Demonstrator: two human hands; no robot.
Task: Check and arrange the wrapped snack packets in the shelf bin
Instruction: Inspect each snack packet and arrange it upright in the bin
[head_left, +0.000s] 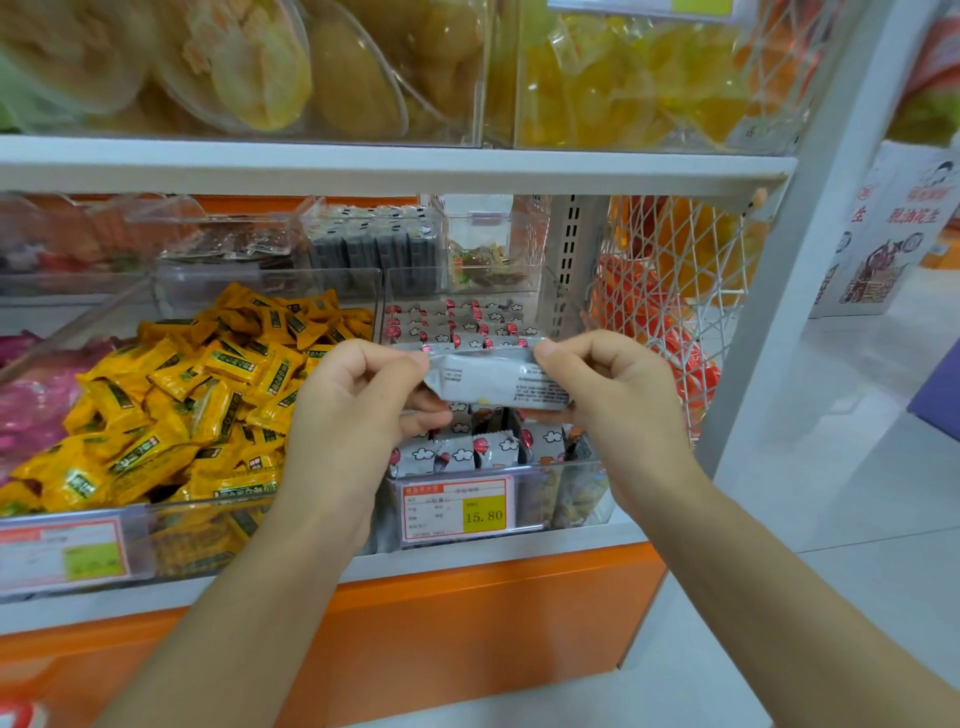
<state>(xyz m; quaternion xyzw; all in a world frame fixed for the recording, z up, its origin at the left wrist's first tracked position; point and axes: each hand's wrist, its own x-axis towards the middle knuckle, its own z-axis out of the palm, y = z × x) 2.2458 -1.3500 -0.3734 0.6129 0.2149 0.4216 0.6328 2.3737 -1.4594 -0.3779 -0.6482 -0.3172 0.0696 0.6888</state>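
White shelf (395, 171) unit noted, standing on an orange base panel (467, 613), with pale floor (857, 467) to its right. Upper tier carries clear containers of yellow dried fruit (623, 88). A white wire mesh panel (675, 291) closes the right end of the lower tier, with orange goods behind it. On the lower tier, a wide clear bin holds a loose heap of yellow packets (182, 395); pink packets (31, 410) lie in the bin further left. Immediately right of the yellow heap sits the clear shelf bin (576, 501), filled with grey wrapped snack packets (457, 452) printed with clouds and red marks, standing on edge in rows from front to back. Both arms reach in from below. The left hand (358, 410) and right hand (618, 395) are raised above the middle of this bin, fingers curled. Between them is one grey snack packet (493, 384), held horizontally with its printed back facing the camera, clear of the rows beneath it. Left fingers (395, 364) pinch its left end; right fingers (566, 353) pinch its right end, thumb on top. A red-bordered price label (460, 509) reading 15.80 on a yellow patch is fixed to the bin's front wall.
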